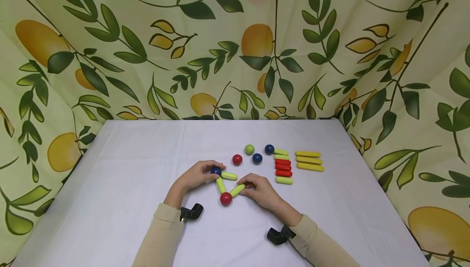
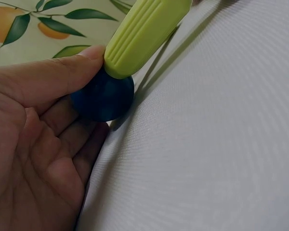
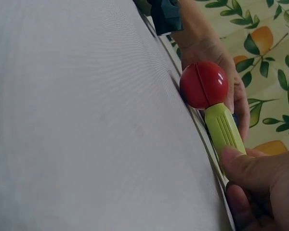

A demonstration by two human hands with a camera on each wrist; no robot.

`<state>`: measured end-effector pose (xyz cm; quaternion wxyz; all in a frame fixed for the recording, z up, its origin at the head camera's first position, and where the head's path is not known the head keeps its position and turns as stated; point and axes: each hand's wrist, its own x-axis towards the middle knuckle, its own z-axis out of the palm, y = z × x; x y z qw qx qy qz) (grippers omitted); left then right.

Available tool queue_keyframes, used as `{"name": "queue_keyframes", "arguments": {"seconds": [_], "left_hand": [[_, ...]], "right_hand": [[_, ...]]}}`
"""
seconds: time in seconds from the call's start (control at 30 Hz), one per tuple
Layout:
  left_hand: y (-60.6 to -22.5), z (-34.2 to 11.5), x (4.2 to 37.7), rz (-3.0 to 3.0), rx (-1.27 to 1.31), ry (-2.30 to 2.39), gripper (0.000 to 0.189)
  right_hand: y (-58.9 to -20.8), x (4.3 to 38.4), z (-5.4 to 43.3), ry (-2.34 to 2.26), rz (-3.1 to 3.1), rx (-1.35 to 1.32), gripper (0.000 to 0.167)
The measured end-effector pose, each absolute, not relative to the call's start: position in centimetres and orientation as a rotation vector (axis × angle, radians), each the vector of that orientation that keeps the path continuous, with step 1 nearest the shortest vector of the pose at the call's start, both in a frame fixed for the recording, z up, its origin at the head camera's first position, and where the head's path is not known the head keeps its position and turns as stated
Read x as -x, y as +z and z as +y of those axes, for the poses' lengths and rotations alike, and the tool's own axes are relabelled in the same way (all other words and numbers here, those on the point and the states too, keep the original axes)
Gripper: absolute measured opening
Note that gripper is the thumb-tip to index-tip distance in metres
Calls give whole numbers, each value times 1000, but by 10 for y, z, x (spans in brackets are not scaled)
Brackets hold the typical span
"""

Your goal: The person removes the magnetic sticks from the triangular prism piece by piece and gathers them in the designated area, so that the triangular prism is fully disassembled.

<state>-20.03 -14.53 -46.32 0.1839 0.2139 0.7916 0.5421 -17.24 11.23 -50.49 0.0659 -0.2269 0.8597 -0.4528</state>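
Observation:
My left hand (image 1: 198, 174) pinches a blue ball (image 1: 216, 171) between thumb and fingers. Two light-green rods meet that ball: one rod (image 1: 229, 176) points right, while the other rod (image 1: 220, 185) runs down to a red ball (image 1: 225, 199). From the red ball a third light-green rod (image 1: 238, 190) slants up to the right, its far end pinched by my right hand (image 1: 260, 190). The left wrist view shows the thumb against the blue ball (image 2: 103, 96) and a green rod (image 2: 144, 36). In the right wrist view the red ball (image 3: 204, 85) sits on the end of the gripped rod (image 3: 224, 127).
Behind the hands lie a loose red ball (image 1: 237, 159), a green ball (image 1: 249, 149) and a blue ball (image 1: 257, 158). Another blue ball (image 1: 269, 149) touches a green rod (image 1: 281, 152). Red rods (image 1: 283, 167) and yellow rods (image 1: 309, 160) lie in columns on the white-covered table (image 1: 128, 169).

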Motion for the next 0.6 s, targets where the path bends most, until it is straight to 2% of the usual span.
{"name": "queue_keyframes", "arguments": {"seconds": [0.3, 0.6], "left_hand": [[-462, -146, 201, 2228, -623, 1532, 33], [-463, -146, 202, 2231, -608, 1521, 33]], "right_hand": [[-503, 170, 113, -1471, 2626, 630, 22], [-491, 169, 114, -1567, 2683, 385, 24]]}}
